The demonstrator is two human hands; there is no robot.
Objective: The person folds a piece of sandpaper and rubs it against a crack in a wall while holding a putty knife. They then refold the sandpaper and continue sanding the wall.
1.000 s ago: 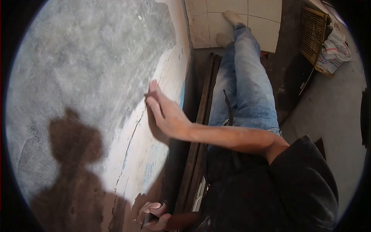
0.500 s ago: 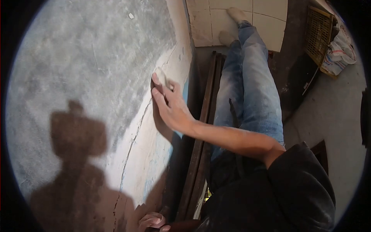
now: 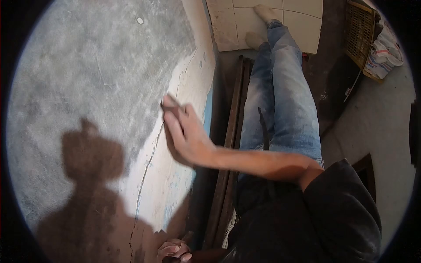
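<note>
My right hand (image 3: 188,138) presses against the wall (image 3: 109,57) on the left, its fingers closed on a small flat piece that looks like folded sandpaper (image 3: 172,101). The piece lies where the grey surface meets a pale, whitish strip (image 3: 175,125). A thin dark crack (image 3: 147,168) runs through that strip below the hand. At the bottom edge my left hand (image 3: 174,250) is beside the wall with curled, dusty fingers. What it holds, if anything, I cannot make out.
Dark brown rails (image 3: 232,131) run along the wall base beside my jeans-clad legs (image 3: 291,96). Pale tiles (image 3: 302,30) lie under my feet. At upper right stand a yellow crate (image 3: 359,33) and a white striped sack (image 3: 383,57). My shadow (image 3: 92,153) falls on the wall.
My right hand has slid down and left along the wall with the flat piece in its fingers. The left hand has hardly moved. The view has shifted slightly.
</note>
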